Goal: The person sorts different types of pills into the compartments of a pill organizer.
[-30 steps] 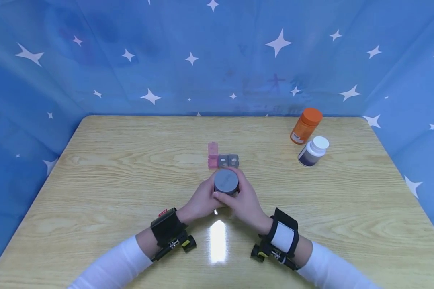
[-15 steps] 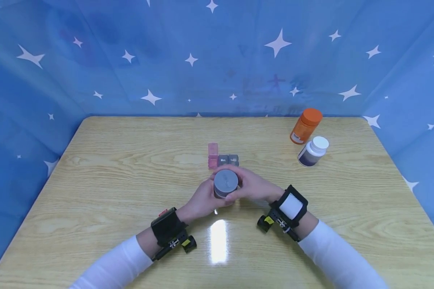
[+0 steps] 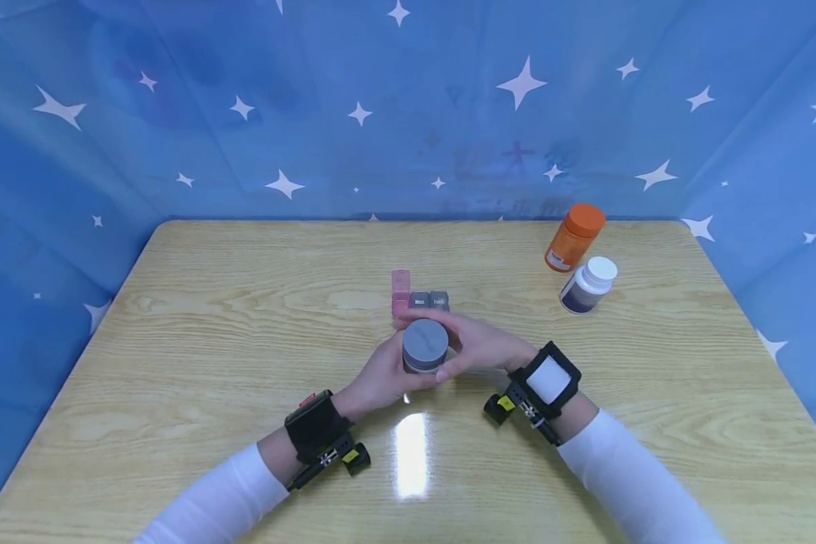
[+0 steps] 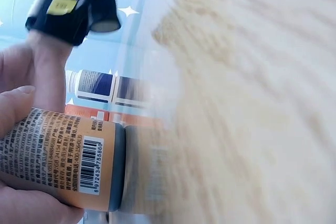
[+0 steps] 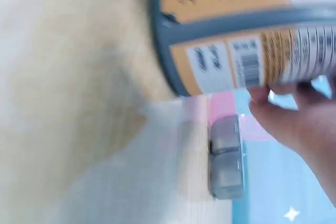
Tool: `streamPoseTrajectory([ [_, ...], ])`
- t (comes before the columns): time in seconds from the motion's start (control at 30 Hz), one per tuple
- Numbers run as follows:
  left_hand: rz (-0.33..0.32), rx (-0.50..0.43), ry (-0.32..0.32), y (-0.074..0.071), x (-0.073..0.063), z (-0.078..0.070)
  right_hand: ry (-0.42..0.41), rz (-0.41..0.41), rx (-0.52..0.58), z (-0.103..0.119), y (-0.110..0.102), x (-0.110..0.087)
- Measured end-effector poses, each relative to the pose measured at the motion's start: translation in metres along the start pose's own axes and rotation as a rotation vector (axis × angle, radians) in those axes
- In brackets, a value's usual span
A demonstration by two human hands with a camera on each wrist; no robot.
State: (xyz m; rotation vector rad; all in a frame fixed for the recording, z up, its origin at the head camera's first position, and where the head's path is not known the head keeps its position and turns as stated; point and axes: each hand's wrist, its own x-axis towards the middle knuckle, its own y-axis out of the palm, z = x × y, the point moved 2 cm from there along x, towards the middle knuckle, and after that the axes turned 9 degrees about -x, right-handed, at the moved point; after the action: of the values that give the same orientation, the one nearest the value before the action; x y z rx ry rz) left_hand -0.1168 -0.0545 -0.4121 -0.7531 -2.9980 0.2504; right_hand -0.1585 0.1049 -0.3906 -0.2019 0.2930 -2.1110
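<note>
A dark grey pill bottle [image 3: 425,344] with a grey lid stands upright at the middle of the table. Its orange label with a barcode [image 4: 92,165] shows in the left wrist view. My left hand [image 3: 381,376] grips the bottle's body from the left. From the right, my right hand [image 3: 479,344] curls round the lid, fingers behind it and thumb at the front right. Just beyond the hands lies a small pill organizer [image 3: 419,301]. Its pink section [image 3: 400,283] has the flap raised; the two grey sections look closed. The right fingertips partly cover its near edge.
An orange bottle [image 3: 573,240] and a white bottle [image 3: 590,285] with a dark lower part stand at the back right of the wooden table [image 3: 245,302]. A blue curtain [image 3: 408,113] with white stars hangs behind the table's far edge.
My right hand has swung to the right round the lid, its wrist moving outward and up. Its fingers now reach further left behind the bottle. The left hand and bottle have barely moved.
</note>
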Motion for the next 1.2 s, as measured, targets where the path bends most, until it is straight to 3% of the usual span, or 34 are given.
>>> streamPoseTrajectory([
  [0.07,0.005,-0.005,0.012,0.0,0.0,0.0,0.008,-0.123,-0.011,0.001,0.007,-0.006],
  [0.17,0.003,0.005,0.039,0.0,0.001,0.001,0.049,-0.372,-0.062,0.006,0.024,-0.014],
  [0.27,-0.006,0.021,0.068,0.0,0.001,0.001,0.136,-0.603,-0.137,0.012,0.042,-0.015],
  [0.4,-0.02,0.022,0.064,0.0,0.0,0.001,0.211,-0.757,-0.19,0.017,0.057,-0.009],
  [0.47,-0.014,0.007,0.054,0.0,0.0,0.001,0.204,-0.741,-0.189,0.015,0.055,-0.008],
  [0.53,-0.006,-0.01,0.046,0.0,0.001,0.001,0.179,-0.659,-0.162,0.011,0.047,-0.008],
  [0.77,-0.006,-0.022,-0.011,0.0,0.001,0.002,0.064,-0.114,-0.019,0.004,0.003,-0.001],
  [0.9,-0.015,-0.005,-0.026,0.002,0.002,0.004,0.011,0.085,0.034,0.004,-0.011,0.006],
  [1.0,0.002,-0.002,-0.003,0.002,0.002,0.004,-0.026,0.07,0.098,0.004,-0.014,0.008],
  [1.1,0.027,-0.01,0.034,0.001,0.003,0.005,-0.034,-0.073,0.114,0.009,-0.014,0.0],
  [1.2,0.031,-0.019,0.055,0.001,0.004,0.004,0.045,-0.211,0.036,0.022,-0.017,-0.021],
])
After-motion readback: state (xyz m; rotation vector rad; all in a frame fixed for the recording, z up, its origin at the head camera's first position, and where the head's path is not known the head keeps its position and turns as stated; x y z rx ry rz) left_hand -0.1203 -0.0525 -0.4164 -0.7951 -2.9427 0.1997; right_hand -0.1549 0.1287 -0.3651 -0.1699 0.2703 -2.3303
